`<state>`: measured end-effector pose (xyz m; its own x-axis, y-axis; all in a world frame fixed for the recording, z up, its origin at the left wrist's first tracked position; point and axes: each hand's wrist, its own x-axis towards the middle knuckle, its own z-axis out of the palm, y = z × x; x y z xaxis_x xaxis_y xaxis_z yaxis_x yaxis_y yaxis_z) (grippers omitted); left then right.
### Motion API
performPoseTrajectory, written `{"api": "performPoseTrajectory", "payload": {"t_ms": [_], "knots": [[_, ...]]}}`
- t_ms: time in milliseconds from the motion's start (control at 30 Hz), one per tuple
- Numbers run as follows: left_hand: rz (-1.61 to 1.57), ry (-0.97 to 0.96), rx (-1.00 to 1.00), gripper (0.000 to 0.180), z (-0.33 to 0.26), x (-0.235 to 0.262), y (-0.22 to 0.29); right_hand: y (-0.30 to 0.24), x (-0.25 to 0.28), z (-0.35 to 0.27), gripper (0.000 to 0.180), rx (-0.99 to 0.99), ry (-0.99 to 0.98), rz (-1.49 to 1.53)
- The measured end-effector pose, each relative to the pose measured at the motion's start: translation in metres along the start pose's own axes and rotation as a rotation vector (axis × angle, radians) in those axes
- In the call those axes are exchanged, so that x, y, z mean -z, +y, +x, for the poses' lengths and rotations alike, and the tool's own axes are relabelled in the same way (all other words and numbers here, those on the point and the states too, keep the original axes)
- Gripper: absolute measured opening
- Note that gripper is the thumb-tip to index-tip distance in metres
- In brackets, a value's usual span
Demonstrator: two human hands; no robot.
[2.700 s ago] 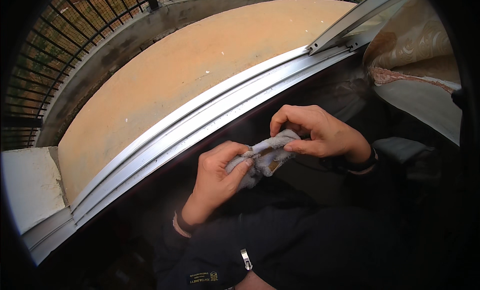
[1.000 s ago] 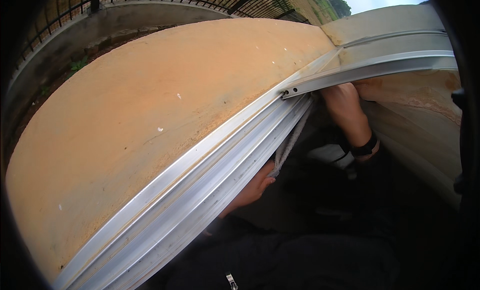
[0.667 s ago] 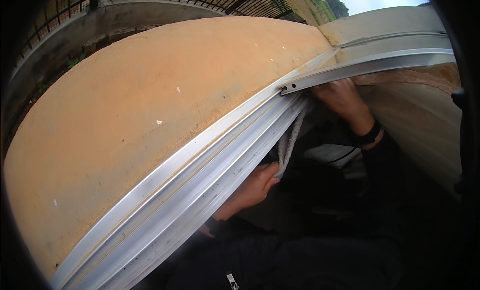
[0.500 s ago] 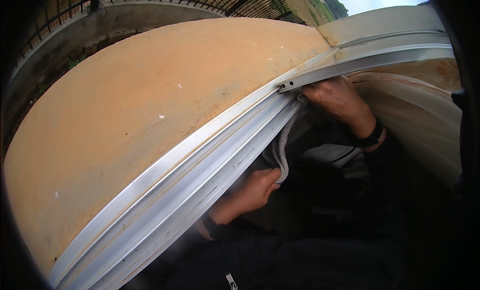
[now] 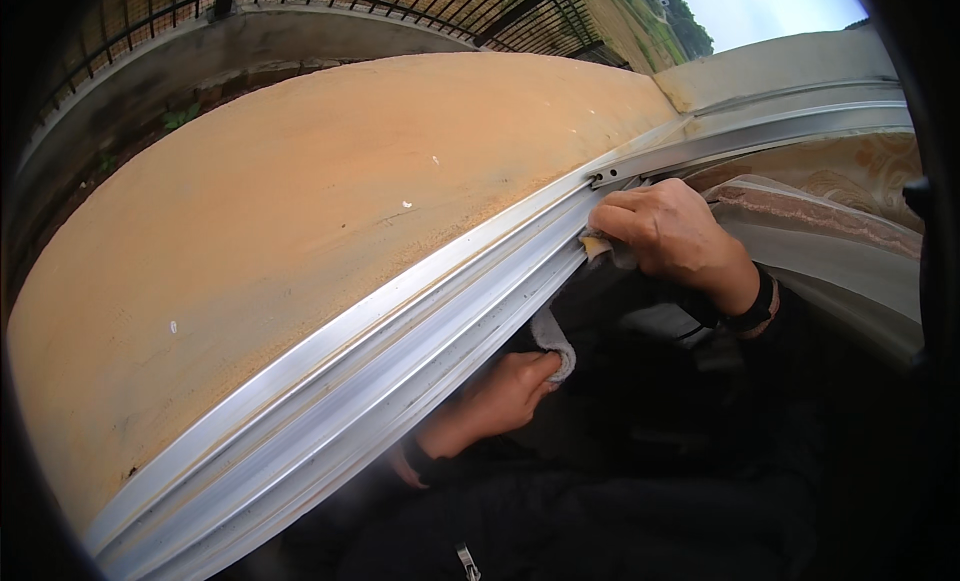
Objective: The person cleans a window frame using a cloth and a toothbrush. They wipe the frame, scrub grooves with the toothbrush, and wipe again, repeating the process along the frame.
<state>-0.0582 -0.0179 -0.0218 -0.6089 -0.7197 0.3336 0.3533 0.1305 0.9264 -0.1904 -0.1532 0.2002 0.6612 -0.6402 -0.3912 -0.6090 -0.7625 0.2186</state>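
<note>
A grey cloth point(image 5: 552, 336) was gripped at two places. By the left hand point(image 5: 505, 393), one part was held in a bend, the fingers being clamped on it, with a short length rising up and left from them until it was hidden behind the edge of the metal track point(image 5: 385, 366). By the right hand point(image 5: 678, 236), another part was pinched between closed fingers, just beneath which a yellowish patch point(image 5: 597, 246) was shown (whether it belonged to the cloth could not be told).

The right fingers were set at the track's inner edge, just below the end of the window frame point(image 5: 760, 134), and were clearly the nearer pair to its grooves. The track's long axis was slanted from there down and left, past the left fingers. The cloth's own long axis could not be read, its middle being out of sight. Right of the right fingers, a curtain point(image 5: 815, 226) was bunched.
</note>
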Motion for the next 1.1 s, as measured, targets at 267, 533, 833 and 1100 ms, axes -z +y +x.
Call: {"api": "performPoseTrajectory", "payload": {"t_ms": [267,533,833,1100], "knots": [[0.092,-0.076,0.108,0.015,-0.04,0.027,0.003,-0.059,0.021,0.028,0.026,0.234,0.009,0.177],[0.062,0.054,0.139,0.032,-0.063,0.04,0.018,-0.093,0.022,0.036,0.014,0.21,0.259,0.42],[-0.014,-0.115,-0.074,0.018,-0.039,0.031,0.014,-0.04,0.026,0.019,0.008,-0.117,0.056,0.227],[-0.046,-0.069,-0.008,0.017,-0.053,0.033,0.009,-0.053,0.014,0.018,0.002,-0.127,0.079,0.271]]}}
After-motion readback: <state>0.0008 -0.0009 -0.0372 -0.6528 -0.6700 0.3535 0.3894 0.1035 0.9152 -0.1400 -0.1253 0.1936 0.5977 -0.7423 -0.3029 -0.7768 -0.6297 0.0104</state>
